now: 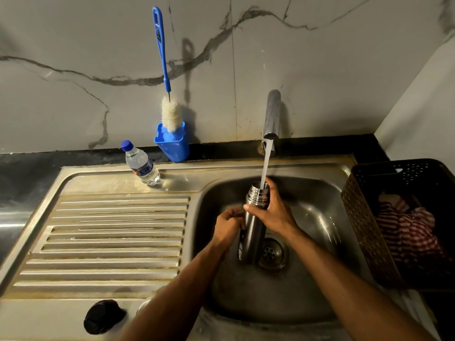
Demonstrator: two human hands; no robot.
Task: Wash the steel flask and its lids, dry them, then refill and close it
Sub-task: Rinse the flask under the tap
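Head view: an open steel flask [253,225] stands nearly upright over the basin of a steel sink [320,217], its threaded mouth up, above the drain [272,253]. Water runs from the tap [272,114] straight into the mouth. The right hand [273,210] grasps the flask just below the threads, thumb across the front and fingers curled round the far side. The left hand [227,226] holds the flask lower on its left side, fingers curled against the body.

On the ribbed drainboard [110,242], at the near edge, lies a black lid [103,316]; beside it, mostly hidden by the left forearm, a pale rounded edge shows that I cannot identify. At the back of the sink a small water bottle [141,164] with a blue cap stands tilted. Behind it on the dark counter [29,168], a blue holder [173,146] against the marble wall carries a long bottle brush [170,114] with a blue handle. To the right of the basin sits a dark perforated basket [364,217] holding a red-and-white striped cloth [406,230].
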